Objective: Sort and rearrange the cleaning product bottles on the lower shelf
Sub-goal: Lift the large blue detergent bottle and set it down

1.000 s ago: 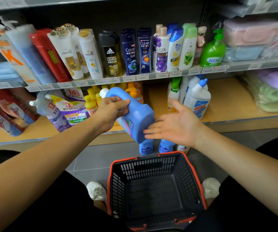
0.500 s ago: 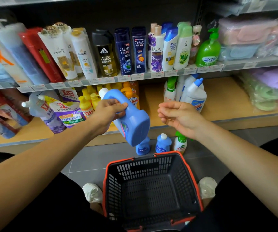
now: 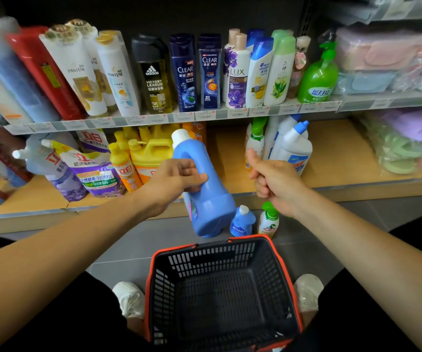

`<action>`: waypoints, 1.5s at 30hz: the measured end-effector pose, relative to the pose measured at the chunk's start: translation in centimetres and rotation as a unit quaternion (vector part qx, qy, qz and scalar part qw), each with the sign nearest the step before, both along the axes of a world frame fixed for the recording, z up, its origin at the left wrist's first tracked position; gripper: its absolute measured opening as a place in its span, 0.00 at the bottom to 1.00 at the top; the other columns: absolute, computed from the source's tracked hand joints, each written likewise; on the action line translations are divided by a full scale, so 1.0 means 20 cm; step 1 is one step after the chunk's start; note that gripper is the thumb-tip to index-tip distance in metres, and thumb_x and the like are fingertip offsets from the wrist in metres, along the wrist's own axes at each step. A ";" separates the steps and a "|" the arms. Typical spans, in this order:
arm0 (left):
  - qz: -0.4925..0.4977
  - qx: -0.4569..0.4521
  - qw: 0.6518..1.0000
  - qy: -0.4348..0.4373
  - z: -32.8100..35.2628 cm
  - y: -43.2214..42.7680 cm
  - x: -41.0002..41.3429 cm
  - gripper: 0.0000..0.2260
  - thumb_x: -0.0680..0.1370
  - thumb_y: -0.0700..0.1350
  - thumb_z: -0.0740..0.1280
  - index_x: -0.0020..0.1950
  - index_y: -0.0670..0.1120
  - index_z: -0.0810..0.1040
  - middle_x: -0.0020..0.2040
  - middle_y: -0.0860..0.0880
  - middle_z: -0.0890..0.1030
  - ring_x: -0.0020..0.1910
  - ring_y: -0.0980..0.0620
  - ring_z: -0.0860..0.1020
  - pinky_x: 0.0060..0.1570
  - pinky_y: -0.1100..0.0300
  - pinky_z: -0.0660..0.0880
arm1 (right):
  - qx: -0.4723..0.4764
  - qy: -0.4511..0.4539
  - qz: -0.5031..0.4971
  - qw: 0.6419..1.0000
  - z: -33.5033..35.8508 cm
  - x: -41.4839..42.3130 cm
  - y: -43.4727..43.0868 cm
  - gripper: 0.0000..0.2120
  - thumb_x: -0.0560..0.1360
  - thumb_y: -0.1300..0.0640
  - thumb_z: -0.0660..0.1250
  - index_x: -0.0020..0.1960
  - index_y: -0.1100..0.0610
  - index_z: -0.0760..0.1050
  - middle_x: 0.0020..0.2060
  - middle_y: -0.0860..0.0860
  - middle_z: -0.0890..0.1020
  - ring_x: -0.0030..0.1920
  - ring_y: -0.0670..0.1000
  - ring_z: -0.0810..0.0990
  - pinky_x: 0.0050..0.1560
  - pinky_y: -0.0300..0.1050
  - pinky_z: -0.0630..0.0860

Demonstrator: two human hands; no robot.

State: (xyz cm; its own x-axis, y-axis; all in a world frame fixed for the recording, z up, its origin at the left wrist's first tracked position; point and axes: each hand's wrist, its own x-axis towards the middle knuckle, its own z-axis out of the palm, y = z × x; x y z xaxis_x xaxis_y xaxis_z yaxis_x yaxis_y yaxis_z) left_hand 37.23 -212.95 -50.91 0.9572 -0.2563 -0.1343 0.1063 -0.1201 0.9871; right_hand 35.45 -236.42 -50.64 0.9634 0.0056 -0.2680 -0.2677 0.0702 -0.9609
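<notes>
To do this step well, I judged the blue bottle (image 3: pixel 204 196) should go upright into the bare stretch of the lower shelf (image 3: pixel 227 161). That stretch lay between the yellow jug (image 3: pixel 151 151) on the left and the white bottles (image 3: pixel 293 146) on the right. I would level the base first and slide it in without knocking either neighbour, with the free hand ready to steady it.

My left hand (image 3: pixel 176 179) gripped the bottle at its handle, just under the white cap, with fingers curled over the front. The bottle hung tilted in the air in front of the shelf edge. Its cap leaned toward the jug and its base pointed down at the floor. My right hand (image 3: pixel 276 181) hovered beside it, closed loosely on nothing with the thumb raised, in front of the white bottles.
</notes>
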 end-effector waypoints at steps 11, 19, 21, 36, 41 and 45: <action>-0.131 0.042 0.990 -0.020 -0.11 -0.08 0.02 0.12 0.76 0.29 0.70 0.58 0.28 0.76 0.48 0.39 0.79 0.48 0.48 0.77 0.51 0.59 0.76 | -0.031 0.046 0.127 0.990 -0.05 0.10 0.06 0.14 0.79 0.51 0.68 0.56 0.61 0.81 0.44 0.55 0.85 0.43 0.51 0.83 0.46 0.45 0.80; -0.222 0.070 0.972 -0.032 -0.16 -0.15 0.06 0.14 0.78 0.31 0.69 0.63 0.32 0.77 0.50 0.36 0.83 0.50 0.49 0.80 0.57 0.48 0.78 | 0.108 0.172 0.113 0.973 -0.08 0.08 0.03 0.20 0.80 0.46 0.65 0.62 0.60 0.78 0.56 0.58 0.85 0.59 0.56 0.83 0.65 0.54 0.76; -0.260 0.085 0.962 -0.023 -0.14 -0.13 0.11 0.15 0.78 0.31 0.69 0.64 0.35 0.79 0.54 0.41 0.86 0.54 0.50 0.83 0.59 0.56 0.79 | 0.143 0.179 0.100 0.968 -0.08 0.07 -0.01 0.21 0.79 0.47 0.65 0.64 0.62 0.77 0.58 0.59 0.84 0.60 0.57 0.83 0.65 0.55 0.75; 0.004 0.040 0.995 0.095 -0.24 -0.23 0.62 0.34 0.74 0.47 0.77 0.76 0.50 0.65 0.59 0.49 0.79 0.58 0.47 0.81 0.51 0.50 0.84 | -0.222 -0.034 0.062 0.973 -0.03 0.33 -0.32 0.15 0.74 0.55 0.74 0.32 0.60 0.79 0.26 0.53 0.78 0.25 0.49 0.72 0.28 0.40 0.71; 0.020 0.044 0.998 -0.033 -0.28 -0.30 0.69 0.25 0.73 0.41 0.78 0.68 0.43 0.74 0.58 0.44 0.80 0.59 0.41 0.81 0.46 0.54 0.84 | -0.296 -0.098 0.098 0.945 -0.04 0.49 -0.40 0.13 0.73 0.54 0.76 0.33 0.59 0.80 0.26 0.53 0.80 0.26 0.49 0.76 0.31 0.38 0.74; 0.045 0.138 0.970 -0.196 -0.27 -0.28 0.74 0.27 0.69 0.44 0.81 0.65 0.42 0.75 0.59 0.45 0.79 0.58 0.45 0.78 0.57 0.49 0.79 | -0.347 -0.072 0.180 0.918 -0.16 0.61 -0.44 0.16 0.71 0.56 0.78 0.46 0.68 0.78 0.37 0.63 0.81 0.37 0.51 0.77 0.39 0.46 0.71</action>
State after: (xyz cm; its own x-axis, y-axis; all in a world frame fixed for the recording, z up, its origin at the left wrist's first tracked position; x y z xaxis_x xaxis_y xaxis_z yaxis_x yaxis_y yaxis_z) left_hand 52.00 -218.54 -56.21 0.9651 -0.1765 0.1936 -0.2494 -0.3928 0.8852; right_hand 47.65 -245.15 -53.84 0.9581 0.2066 -0.1983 -0.0209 -0.6400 -0.7681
